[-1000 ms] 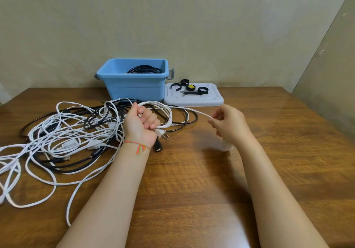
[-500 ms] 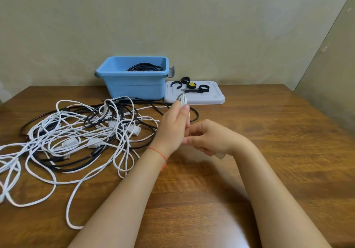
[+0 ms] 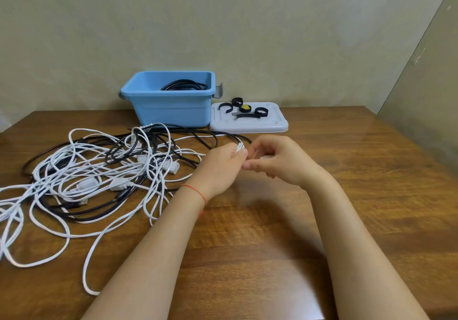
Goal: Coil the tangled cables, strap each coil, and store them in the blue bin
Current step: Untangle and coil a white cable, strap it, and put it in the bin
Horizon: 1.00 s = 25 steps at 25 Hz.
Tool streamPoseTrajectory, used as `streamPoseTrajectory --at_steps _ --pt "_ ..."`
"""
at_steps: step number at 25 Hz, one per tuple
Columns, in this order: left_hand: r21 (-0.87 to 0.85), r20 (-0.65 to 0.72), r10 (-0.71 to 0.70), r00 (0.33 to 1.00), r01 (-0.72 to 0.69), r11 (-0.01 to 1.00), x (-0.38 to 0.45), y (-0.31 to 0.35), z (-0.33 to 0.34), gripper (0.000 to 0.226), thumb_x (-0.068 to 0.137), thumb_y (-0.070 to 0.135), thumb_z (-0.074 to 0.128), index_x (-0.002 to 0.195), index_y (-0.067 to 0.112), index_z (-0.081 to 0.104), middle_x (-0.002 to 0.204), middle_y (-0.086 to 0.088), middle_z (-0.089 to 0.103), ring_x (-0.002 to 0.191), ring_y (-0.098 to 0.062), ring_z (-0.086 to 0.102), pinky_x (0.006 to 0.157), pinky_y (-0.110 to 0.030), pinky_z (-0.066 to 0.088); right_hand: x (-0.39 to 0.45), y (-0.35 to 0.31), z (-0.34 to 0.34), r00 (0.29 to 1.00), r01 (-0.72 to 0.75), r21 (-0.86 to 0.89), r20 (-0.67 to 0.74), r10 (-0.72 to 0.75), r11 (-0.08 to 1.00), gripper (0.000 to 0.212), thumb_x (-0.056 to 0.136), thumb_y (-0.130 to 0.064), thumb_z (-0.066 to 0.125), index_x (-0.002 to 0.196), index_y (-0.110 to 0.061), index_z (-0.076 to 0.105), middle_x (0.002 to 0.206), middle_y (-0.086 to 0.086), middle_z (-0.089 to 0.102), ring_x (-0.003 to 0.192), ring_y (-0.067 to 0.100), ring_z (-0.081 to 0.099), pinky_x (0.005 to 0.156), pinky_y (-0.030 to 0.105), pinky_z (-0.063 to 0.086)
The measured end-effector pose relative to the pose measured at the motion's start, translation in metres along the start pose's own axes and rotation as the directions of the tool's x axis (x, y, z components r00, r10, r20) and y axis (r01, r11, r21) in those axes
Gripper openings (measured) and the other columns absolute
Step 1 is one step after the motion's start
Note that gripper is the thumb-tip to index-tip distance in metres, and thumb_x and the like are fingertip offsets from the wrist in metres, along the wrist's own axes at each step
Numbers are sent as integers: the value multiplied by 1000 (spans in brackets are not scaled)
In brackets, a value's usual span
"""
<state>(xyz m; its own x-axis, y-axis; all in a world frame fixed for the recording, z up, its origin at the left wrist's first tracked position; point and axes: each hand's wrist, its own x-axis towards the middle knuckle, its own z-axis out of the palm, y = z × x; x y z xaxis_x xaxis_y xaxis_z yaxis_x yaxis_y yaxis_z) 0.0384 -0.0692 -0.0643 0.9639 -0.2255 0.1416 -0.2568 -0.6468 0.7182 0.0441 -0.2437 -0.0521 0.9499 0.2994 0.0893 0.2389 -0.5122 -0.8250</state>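
Observation:
A tangle of white and black cables (image 3: 99,176) spreads over the left half of the wooden table (image 3: 347,208). My left hand (image 3: 220,166) grips a small bundle of white cable loops (image 3: 240,147) at the table's middle. My right hand (image 3: 277,158) sits right beside it, fingers curled, pinching the white cable against the bundle; motion blur hides the exact contact. The blue bin (image 3: 173,106) stands at the back against the wall, with a black cable coil (image 3: 183,86) inside it. Several black straps (image 3: 244,110) lie on the grey lid (image 3: 270,126) to the bin's right.
A beige wall runs close behind the bin, and a panel stands at the far right of the table. Loose white cable loops trail toward the table's front left edge (image 3: 49,257). Bare wood shows in front of and to the right of my hands.
My right hand came in from the right to meet the left hand. My left hand moved right and turned, drawing white cable out of the pile into its bundle.

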Motion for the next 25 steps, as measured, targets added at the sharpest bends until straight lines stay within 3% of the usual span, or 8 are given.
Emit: streamPoseTrajectory --at_steps 1,3,5,8,11,15,20,25 --pt "-190 80 -39 996 54 980 0 -1 -4 41 106 41 37 74 17 44 57 5 40 50 -14 37 48 -29 28 0 1 -1 997 44 46 -62 -42 998 18 78 -30 84 87 -25 69 82 0 69 64 8 56 60 28 49" --pt "-563 329 -62 942 248 788 0 -1 -11 44 104 48 38 76 15 45 48 5 28 36 -9 22 40 -20 19 2 4 -2 974 159 41 -170 -150 986 13 82 -30 80 91 -31 70 94 0 68 81 13 60 71 28 50" --pt "-713 492 39 869 377 591 -1 -6 -15 39 99 48 47 77 15 45 47 6 22 34 -6 17 38 -17 16 1 0 2 965 223 52 -150 -213 973 4 92 -27 69 95 -26 71 96 -3 69 90 10 63 76 22 47" --pt "-781 551 163 819 437 445 1 -18 -15 22 96 27 57 81 14 46 49 8 27 35 0 23 36 -15 20 0 -4 9 986 168 123 -30 -166 978 11 98 -23 60 98 -14 68 77 -5 70 70 11 65 70 24 52" --pt "-751 554 90 827 451 483 4 -25 -13 18 99 18 54 83 12 49 56 6 32 40 0 28 37 -13 21 0 2 5 995 94 113 33 -99 989 15 99 -26 60 102 -17 72 67 -8 65 59 10 60 63 24 50" --pt "-730 492 -37 870 435 527 8 -25 -8 15 96 22 55 90 9 54 59 3 40 45 -4 39 39 -14 34 2 11 4 994 61 212 81 -80 975 18 97 -25 61 108 -19 75 72 -6 66 64 14 56 65 26 48" --pt "-708 396 -123 910 388 591 25 -20 -8 24 100 28 55 94 6 61 57 -2 52 56 -19 61 58 -29 53 20 21 7 987 -21 406 -138 84 914 19 98 -17 60 102 -8 75 64 0 55 56 11 46 58 26 40" --pt "-716 348 -238 907 421 557 68 -12 -8 29 106 30 42 95 8 58 51 7 33 40 -6 33 52 -23 45 56 18 -2 951 -130 360 -218 219 924 23 96 -24 60 94 -6 74 67 -3 62 62 11 54 60 24 44"
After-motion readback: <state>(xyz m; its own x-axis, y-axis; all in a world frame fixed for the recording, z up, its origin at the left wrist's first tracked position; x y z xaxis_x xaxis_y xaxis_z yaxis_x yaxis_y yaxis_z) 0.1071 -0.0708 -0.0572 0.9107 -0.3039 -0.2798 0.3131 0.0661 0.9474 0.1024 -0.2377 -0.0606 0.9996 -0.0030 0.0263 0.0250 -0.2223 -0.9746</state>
